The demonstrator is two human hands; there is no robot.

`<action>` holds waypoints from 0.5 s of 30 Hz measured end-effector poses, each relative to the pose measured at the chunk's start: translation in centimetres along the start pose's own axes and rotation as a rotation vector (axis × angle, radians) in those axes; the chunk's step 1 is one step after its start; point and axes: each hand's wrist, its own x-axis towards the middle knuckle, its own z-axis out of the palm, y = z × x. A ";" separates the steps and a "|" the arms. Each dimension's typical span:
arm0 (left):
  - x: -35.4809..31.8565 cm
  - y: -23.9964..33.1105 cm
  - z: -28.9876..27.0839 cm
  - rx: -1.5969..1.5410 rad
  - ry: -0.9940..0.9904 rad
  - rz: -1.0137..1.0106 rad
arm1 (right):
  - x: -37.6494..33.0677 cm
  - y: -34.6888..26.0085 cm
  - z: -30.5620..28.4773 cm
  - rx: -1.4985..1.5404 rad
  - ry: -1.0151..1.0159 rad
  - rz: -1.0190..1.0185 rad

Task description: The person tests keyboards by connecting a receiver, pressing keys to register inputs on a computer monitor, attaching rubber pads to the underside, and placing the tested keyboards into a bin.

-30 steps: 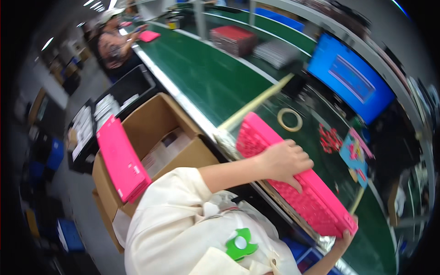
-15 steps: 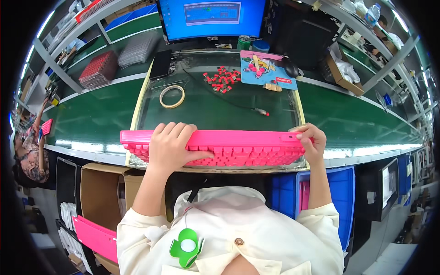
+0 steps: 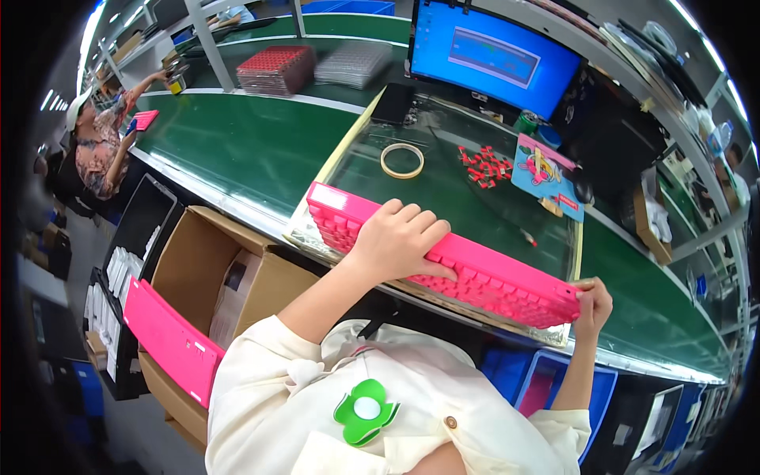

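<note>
A bright pink keyboard (image 3: 491, 265) is held up on its long edge at the front of the glass-topped work mat, keys facing me. My left hand (image 3: 400, 241) grips its upper edge left of the middle, fingers over the back and thumb across the keys. At its right end, my right hand (image 3: 592, 306) pinches the corner between thumb and fingers. Behind the keyboard lie a roll of tape (image 3: 402, 161), a heap of small red-and-black parts (image 3: 484, 167) and a cable with a red-tipped plug (image 3: 529, 237).
A monitor (image 3: 495, 59) stands at the back, with a mouse mat (image 3: 546, 170) before it. Stacked clear trays (image 3: 275, 70) sit back left. By my left side is a cardboard box (image 3: 186, 261) with another pink keyboard (image 3: 174, 340) across it. A co-worker (image 3: 99, 146) is far left.
My view has turned left, so the bench appears shifted right and tilted. Both hands keep hold of the keyboard, which now slants down to the right in the picture.
</note>
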 end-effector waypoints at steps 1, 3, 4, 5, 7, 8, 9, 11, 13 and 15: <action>-0.2 0.1 0.1 -0.002 0.012 -0.004 | -0.4 0.5 0.2 0.007 0.042 -0.045; -0.3 0.3 0.2 -0.014 0.035 -0.005 | -0.7 1.3 0.3 0.019 0.132 -0.129; -0.3 0.4 0.3 -0.016 0.036 -0.006 | -0.8 1.4 0.3 0.016 0.132 -0.129; -0.2 0.3 0.3 -0.013 0.032 -0.009 | -1.0 1.5 0.3 -0.010 0.134 -0.146; -0.1 0.3 0.2 -0.008 0.019 -0.014 | -1.4 1.7 0.2 -0.060 0.140 -0.177; -0.1 0.4 0.2 -0.005 0.012 -0.016 | -1.5 1.7 0.1 -0.084 0.143 -0.191; 0.0 0.4 0.2 -0.006 0.008 -0.011 | -1.5 1.6 0.2 -0.083 0.149 -0.187; 0.2 0.3 0.3 0.007 0.008 -0.003 | -0.6 0.9 0.5 -0.091 0.087 -0.224; 0.3 0.3 0.5 0.021 0.009 0.002 | 0.1 0.1 0.6 -0.100 0.024 -0.263; 0.3 0.4 0.6 0.023 0.005 -0.002 | 0.2 -0.5 0.5 -0.090 -0.002 -0.243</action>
